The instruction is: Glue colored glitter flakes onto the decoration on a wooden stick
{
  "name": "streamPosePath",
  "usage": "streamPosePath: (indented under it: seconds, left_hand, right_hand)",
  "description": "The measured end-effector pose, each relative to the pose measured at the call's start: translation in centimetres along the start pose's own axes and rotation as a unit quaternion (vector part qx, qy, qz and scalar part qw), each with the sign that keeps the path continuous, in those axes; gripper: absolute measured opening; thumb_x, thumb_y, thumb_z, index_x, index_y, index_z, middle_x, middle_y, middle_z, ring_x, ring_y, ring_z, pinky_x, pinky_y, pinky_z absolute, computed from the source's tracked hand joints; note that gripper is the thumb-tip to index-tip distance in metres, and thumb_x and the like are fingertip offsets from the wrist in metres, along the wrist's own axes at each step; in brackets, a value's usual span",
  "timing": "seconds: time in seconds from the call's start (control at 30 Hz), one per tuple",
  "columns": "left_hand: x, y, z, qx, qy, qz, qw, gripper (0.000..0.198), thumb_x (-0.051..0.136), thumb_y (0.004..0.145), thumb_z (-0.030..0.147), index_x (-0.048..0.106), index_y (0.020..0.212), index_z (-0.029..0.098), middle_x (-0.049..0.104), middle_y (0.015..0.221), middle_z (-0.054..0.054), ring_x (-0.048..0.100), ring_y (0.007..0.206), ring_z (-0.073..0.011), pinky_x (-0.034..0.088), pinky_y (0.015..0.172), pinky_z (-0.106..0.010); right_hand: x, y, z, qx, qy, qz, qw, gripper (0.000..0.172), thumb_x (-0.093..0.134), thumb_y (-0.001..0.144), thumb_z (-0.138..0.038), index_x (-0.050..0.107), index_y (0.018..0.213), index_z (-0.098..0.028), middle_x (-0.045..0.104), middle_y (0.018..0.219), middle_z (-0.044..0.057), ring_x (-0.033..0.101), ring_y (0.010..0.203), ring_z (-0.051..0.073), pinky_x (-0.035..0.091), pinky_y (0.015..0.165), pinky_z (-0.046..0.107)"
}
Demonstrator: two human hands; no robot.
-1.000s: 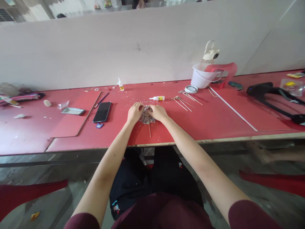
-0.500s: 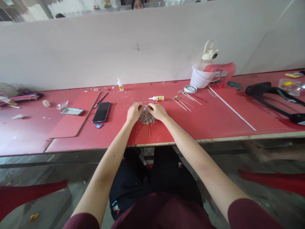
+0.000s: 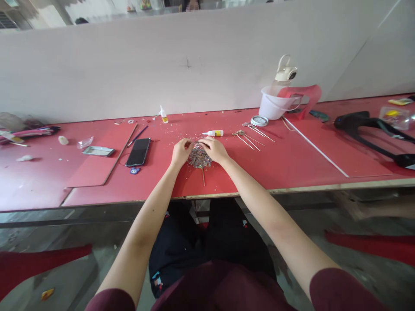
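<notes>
A heap of small glittering pieces (image 3: 199, 159) lies on the red table in front of me, with a thin stick (image 3: 204, 177) poking out of its near side. My left hand (image 3: 182, 151) is at the heap's far left edge, thumb and fingers pinched together. At the far right edge my right hand (image 3: 213, 149) is pinched as well, its fingertips almost meeting the left ones. Whatever is between the fingertips is too small to make out. Just beyond my right hand a small white glue bottle (image 3: 215, 133) with a yellow label lies on its side.
Another glue bottle (image 3: 164, 115) stands farther back. Several thin sticks with glittery ends (image 3: 248, 139) lie to the right, near a round lid (image 3: 259, 121) and a white bucket (image 3: 274, 103). A phone (image 3: 138, 152) and a shallow tray (image 3: 98, 151) are on the left.
My right fingertips have shifted slightly left and away from me, over the far edge of the heap. The left hand has barely moved.
</notes>
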State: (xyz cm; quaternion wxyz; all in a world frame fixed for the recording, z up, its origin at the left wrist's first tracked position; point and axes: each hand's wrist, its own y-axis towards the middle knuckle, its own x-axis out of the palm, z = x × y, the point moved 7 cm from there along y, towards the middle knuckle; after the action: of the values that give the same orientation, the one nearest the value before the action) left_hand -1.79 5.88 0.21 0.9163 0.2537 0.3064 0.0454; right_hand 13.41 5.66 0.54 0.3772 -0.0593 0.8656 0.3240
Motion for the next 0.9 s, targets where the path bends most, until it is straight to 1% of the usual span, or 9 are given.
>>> streamPosePath:
  seconds: [0.17, 0.23, 0.37, 0.53, 0.7, 0.73, 0.8, 0.9]
  left_hand:
    - [-0.1, 0.1, -0.9, -0.043, -0.064, 0.006, 0.997, 0.008, 0.059, 0.082, 0.019, 0.065, 0.078, 0.017, 0.067, 0.074, -0.001, 0.060, 0.070, -0.0142, 0.043, 0.068, -0.025]
    - [0.0, 0.2, -1.3, -0.057, -0.095, 0.002, 0.994, 0.008, 0.059, 0.081, 0.020, 0.065, 0.077, 0.016, 0.066, 0.072, -0.001, 0.059, 0.067, -0.0137, 0.043, 0.066, -0.025]
    - [0.1, 0.2, -1.7, -0.080, -0.140, -0.010, 0.987, 0.009, 0.060, 0.079, 0.023, 0.066, 0.078, 0.016, 0.064, 0.068, 0.000, 0.057, 0.062, -0.0131, 0.042, 0.062, -0.024]
    - [0.0, 0.2, -1.4, -0.096, -0.156, -0.009, 0.983, 0.009, 0.060, 0.077, 0.021, 0.066, 0.076, 0.015, 0.065, 0.069, -0.001, 0.058, 0.064, -0.0134, 0.043, 0.063, -0.025]
    - [0.0, 0.2, -1.6, -0.100, -0.145, -0.008, 0.984, 0.010, 0.059, 0.076, 0.023, 0.066, 0.076, 0.016, 0.067, 0.071, -0.001, 0.059, 0.066, -0.0143, 0.044, 0.065, -0.025]
    - [-0.1, 0.2, -1.8, -0.104, -0.139, -0.004, 0.985, 0.009, 0.059, 0.076, 0.022, 0.066, 0.076, 0.016, 0.067, 0.071, -0.001, 0.060, 0.067, -0.0144, 0.044, 0.065, -0.025]
    - [-0.6, 0.2, -2.2, -0.112, -0.130, 0.012, 0.985, 0.008, 0.058, 0.076, 0.021, 0.065, 0.075, 0.016, 0.066, 0.071, -0.001, 0.060, 0.068, -0.0143, 0.044, 0.065, -0.025]
    - [-1.6, 0.2, -2.5, -0.119, -0.119, 0.050, 0.985, 0.009, 0.057, 0.078, 0.023, 0.061, 0.073, 0.017, 0.063, 0.068, 0.000, 0.058, 0.066, -0.0135, 0.043, 0.065, -0.024]
  right_hand:
    - [-0.5, 0.0, -0.3, -0.044, 0.037, 0.039, 0.998, 0.025, 0.053, 0.095, -0.032, 0.070, 0.110, -0.023, 0.065, 0.097, 0.006, 0.062, 0.085, 0.017, 0.049, 0.077, 0.029]
    - [-0.7, 0.1, -0.5, -0.063, 0.045, 0.050, 0.996, 0.023, 0.055, 0.094, -0.031, 0.071, 0.108, -0.024, 0.064, 0.097, 0.005, 0.061, 0.086, 0.018, 0.049, 0.076, 0.029]
    - [-0.9, 0.2, -0.6, -0.081, 0.045, 0.050, 0.994, 0.022, 0.055, 0.094, -0.031, 0.072, 0.108, -0.028, 0.065, 0.098, 0.005, 0.060, 0.095, 0.019, 0.049, 0.083, 0.033]
    - [-0.8, 0.3, -0.5, -0.059, 0.022, 0.021, 0.998, 0.024, 0.053, 0.095, -0.032, 0.070, 0.111, -0.030, 0.065, 0.101, 0.005, 0.058, 0.102, 0.020, 0.046, 0.089, 0.034]
    - [-0.8, 0.3, -0.7, -0.042, 0.013, 0.009, 0.999, 0.025, 0.051, 0.096, -0.034, 0.069, 0.112, -0.031, 0.065, 0.103, 0.004, 0.057, 0.103, 0.020, 0.045, 0.090, 0.033]
    - [-1.1, 0.3, -0.6, -0.036, 0.015, 0.017, 0.999, 0.026, 0.050, 0.096, -0.034, 0.069, 0.113, -0.030, 0.065, 0.104, 0.004, 0.057, 0.103, 0.019, 0.045, 0.090, 0.033]
    - [-2.0, 0.3, -0.1, -0.009, 0.018, 0.051, 0.998, 0.028, 0.048, 0.097, -0.036, 0.068, 0.114, -0.029, 0.065, 0.104, 0.005, 0.059, 0.100, 0.019, 0.045, 0.089, 0.032]
    - [-3.6, 0.0, 0.9, 0.033, 0.033, 0.106, 0.993, 0.031, 0.046, 0.097, -0.037, 0.068, 0.115, -0.024, 0.067, 0.103, 0.006, 0.061, 0.091, 0.018, 0.046, 0.087, 0.032]
